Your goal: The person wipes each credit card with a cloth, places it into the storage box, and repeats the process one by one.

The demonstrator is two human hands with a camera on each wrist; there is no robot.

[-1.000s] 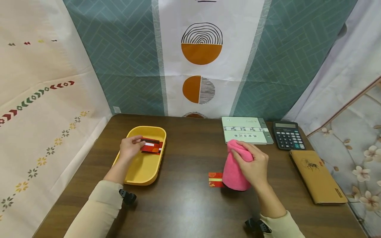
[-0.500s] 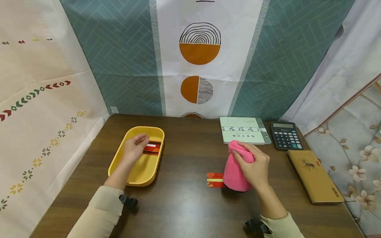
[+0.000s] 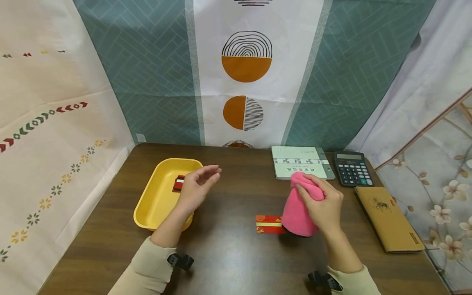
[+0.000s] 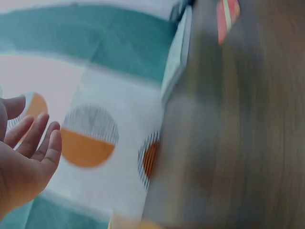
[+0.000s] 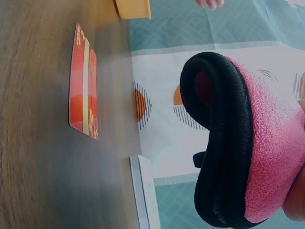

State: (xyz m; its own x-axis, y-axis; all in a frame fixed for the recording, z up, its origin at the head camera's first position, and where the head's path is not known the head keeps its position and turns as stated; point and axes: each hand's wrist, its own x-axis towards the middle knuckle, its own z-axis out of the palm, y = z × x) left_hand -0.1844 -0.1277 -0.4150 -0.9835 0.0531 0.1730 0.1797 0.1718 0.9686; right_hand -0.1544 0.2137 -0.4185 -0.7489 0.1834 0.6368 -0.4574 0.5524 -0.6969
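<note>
My left hand (image 3: 197, 188) hovers over the right rim of the yellow tray (image 3: 145, 209), fingers loosely bent and nothing between them. Part of a red and black card (image 3: 178, 184) shows inside the tray, partly hidden behind that hand. My right hand (image 3: 326, 205) grips a folded pink cloth (image 3: 298, 215) by its upper part. Black edging runs along the cloth's lower end in the right wrist view. Flat on the table beside the cloth lies a red card (image 3: 267, 224) with a pale yellow stripe; in the head view the cloth overlaps its right end.
At the back right are a pale green booklet (image 3: 298, 162) and a black calculator (image 3: 354, 174). A tan notebook (image 3: 391, 219) lies along the right side of the brown wooden table (image 3: 228, 254). Patterned cloth hangings (image 3: 247, 135) stand behind the table.
My left hand has let go of a red card in the tray and moved right, over the tray's edge. My right hand has shifted slightly right with the pink cloth, baring more of the striped card.
</note>
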